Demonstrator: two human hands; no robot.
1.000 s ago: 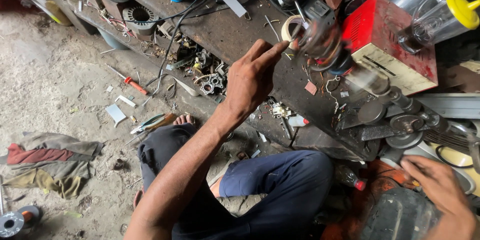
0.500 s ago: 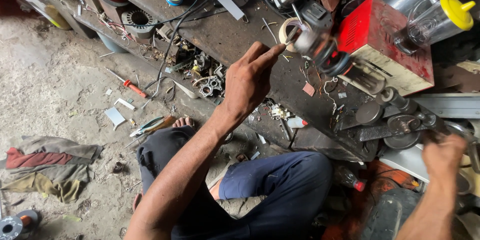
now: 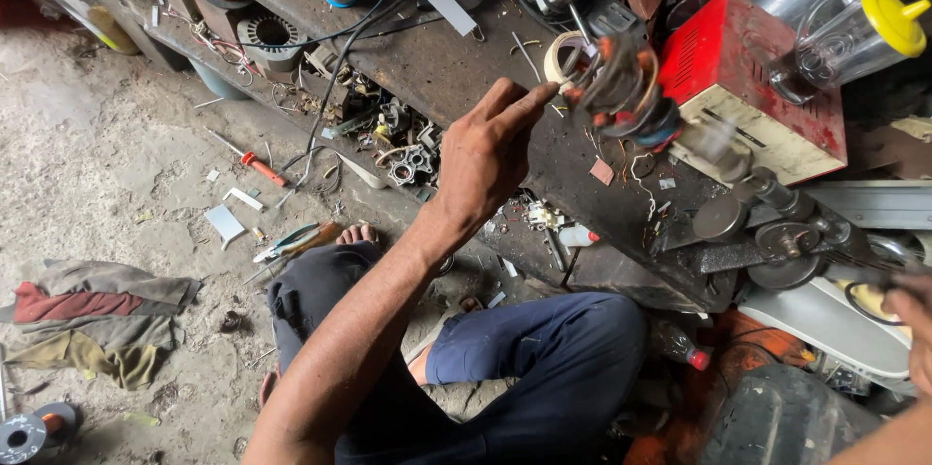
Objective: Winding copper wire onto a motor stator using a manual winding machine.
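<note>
My left hand (image 3: pixel 485 159) is raised over the dark workbench (image 3: pixel 437 67), thumb and forefinger pinched at a blurred coil of copper and coloured wires (image 3: pixel 621 86). The coil hangs in front of a red and cream metal box (image 3: pixel 757 86). My right hand (image 3: pixel 913 324) shows only partly at the right edge. It is blurred, beside a small metal machine with round wheels (image 3: pixel 777 232). What it grips is unclear. I sit on the floor, my knee in blue trousers (image 3: pixel 544 358) bent under the bench.
A beige tape roll (image 3: pixel 561 52) and a clear jar with a yellow lid (image 3: pixel 854 38) stand near the coil. A red-handled screwdriver (image 3: pixel 254 164), pliers (image 3: pixel 286 242) and rags (image 3: pixel 87 315) lie on the dusty floor. Motor parts and cables crowd the bench's back.
My right hand has moved from the lower right up to the machine at the right edge. The coil has shifted slightly at my left fingertips and is blurred.
</note>
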